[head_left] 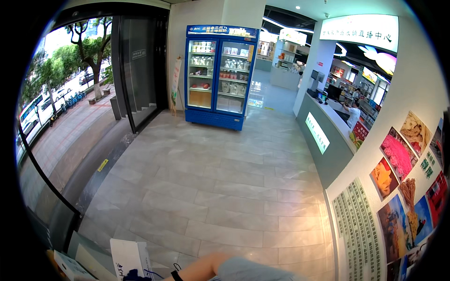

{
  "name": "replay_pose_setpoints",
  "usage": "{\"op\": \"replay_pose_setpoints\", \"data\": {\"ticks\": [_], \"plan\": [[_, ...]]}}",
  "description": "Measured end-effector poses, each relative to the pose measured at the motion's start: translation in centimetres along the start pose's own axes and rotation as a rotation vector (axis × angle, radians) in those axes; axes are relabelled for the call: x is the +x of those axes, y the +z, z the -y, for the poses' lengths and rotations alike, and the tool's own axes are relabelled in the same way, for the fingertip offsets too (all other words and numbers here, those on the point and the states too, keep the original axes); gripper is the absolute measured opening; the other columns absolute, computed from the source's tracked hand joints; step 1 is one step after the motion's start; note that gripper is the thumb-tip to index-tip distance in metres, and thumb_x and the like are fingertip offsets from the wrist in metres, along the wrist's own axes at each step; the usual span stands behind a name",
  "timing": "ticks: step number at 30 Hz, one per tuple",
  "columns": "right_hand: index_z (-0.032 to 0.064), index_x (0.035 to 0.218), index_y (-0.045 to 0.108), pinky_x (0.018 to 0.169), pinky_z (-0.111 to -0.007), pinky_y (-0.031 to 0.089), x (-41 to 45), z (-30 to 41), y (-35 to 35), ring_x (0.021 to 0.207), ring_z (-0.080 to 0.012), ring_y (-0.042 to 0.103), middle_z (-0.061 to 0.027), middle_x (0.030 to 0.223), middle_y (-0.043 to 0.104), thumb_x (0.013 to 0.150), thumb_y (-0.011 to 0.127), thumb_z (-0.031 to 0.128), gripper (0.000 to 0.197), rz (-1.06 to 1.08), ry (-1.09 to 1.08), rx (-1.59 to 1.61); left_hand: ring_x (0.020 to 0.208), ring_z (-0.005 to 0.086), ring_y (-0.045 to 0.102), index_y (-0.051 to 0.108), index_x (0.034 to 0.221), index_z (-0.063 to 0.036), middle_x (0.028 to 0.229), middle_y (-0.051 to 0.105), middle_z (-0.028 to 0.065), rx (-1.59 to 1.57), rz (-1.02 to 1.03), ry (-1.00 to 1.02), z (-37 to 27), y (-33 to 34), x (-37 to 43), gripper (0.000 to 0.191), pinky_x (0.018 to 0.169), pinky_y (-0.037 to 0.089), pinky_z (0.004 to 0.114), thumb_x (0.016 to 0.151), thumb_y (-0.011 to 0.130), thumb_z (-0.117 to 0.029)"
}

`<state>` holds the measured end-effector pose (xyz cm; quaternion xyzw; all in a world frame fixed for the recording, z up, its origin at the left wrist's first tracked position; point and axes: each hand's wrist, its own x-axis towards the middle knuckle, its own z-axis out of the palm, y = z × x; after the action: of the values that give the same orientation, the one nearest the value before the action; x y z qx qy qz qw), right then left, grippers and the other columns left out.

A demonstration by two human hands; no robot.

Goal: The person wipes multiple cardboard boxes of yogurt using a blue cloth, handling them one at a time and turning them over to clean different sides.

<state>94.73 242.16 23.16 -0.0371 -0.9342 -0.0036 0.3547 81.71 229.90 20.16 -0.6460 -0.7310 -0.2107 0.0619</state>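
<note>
Both my hands are out of view. At the bottom edge a bare forearm [202, 267] with a black wristband [177, 275] reaches to the left from a grey sleeve [253, 270]; its hand is cut off by the picture's edge. Left of the wrist stands a white carton [128, 251] bearing writing. A dark blue item [135, 275], too cut off to identify, lies against the carton's front, and a blue cord [153, 273] runs beside it. Farther left is another white box [72, 266] with printing.
Grey floor tiles [211, 182] stretch ahead to a blue two-door display refrigerator [216, 77] with stocked shelves. At left, a glass door [139, 66] stands by the doorway to the street. On the right are a counter [327, 140], a seated person [352, 114] and a photo-covered wall [397, 154].
</note>
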Motion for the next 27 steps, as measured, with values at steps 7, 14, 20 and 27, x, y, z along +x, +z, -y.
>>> {"op": "replay_pose_setpoints", "data": {"ticks": [7, 14, 20, 27], "plan": [[0.0064, 0.101, 0.062, 0.075, -0.039, 0.05, -8.3, -14.9, -0.3, 0.097, -0.0301, 0.061, -0.0139, 0.105, 0.058, 0.087, 0.061, 0.018, 0.018, 0.054, 0.563, -0.206, 0.137, 0.0492, 0.042, 0.04, 0.149, 0.0036, 0.146, 0.046, 0.0318, 0.1, 0.026, -0.093, -2.2, -2.1, -1.0, 0.126, 0.116, 0.034, 0.058, 0.054, 0.093, -0.06], [0.0042, 0.127, 0.065, 0.091, -0.044, 0.048, -15.1, -15.8, -1.6, 0.106, -0.0392, 0.061, -0.0215, 0.112, 0.065, 0.1, 0.062, 0.036, 0.042, -0.165, 1.194, 0.586, 0.138, 0.0421, 0.045, 0.043, 0.15, -0.002, 0.148, 0.049, 0.0247, -0.522, -0.148, -0.262, -3.7, -3.3, -0.1, 0.102, 0.115, 0.036, 0.055, 0.072, 0.082, -0.055], [0.0028, 0.129, 0.063, 0.1, -0.036, 0.046, -15.9, -9.5, 1.5, 0.119, -0.0267, 0.062, -0.0168, 0.125, 0.068, 0.096, 0.062, 0.058, 0.065, -0.091, 1.299, 1.096, 0.134, 0.0411, 0.048, 0.044, 0.149, -0.002, 0.146, 0.052, 0.0237, -0.722, -0.08, -0.313, -6.3, -2.4, 3.0, 0.096, 0.112, 0.039, 0.055, 0.076, 0.076, -0.055], [0.0127, 0.131, 0.066, 0.075, -0.034, 0.048, -16.2, -9.9, -0.7, 0.089, -0.0168, 0.059, -0.0044, 0.107, 0.071, 0.085, 0.079, 0.048, 0.059, -0.109, 1.201, 1.28, 0.13, 0.0399, 0.052, 0.045, 0.148, -0.0021, 0.143, 0.055, 0.0225, -0.951, 0.031, -0.349, -9.0, -1.0, 5.3, 0.089, 0.109, 0.042, 0.055, 0.08, 0.068, -0.055]]}}
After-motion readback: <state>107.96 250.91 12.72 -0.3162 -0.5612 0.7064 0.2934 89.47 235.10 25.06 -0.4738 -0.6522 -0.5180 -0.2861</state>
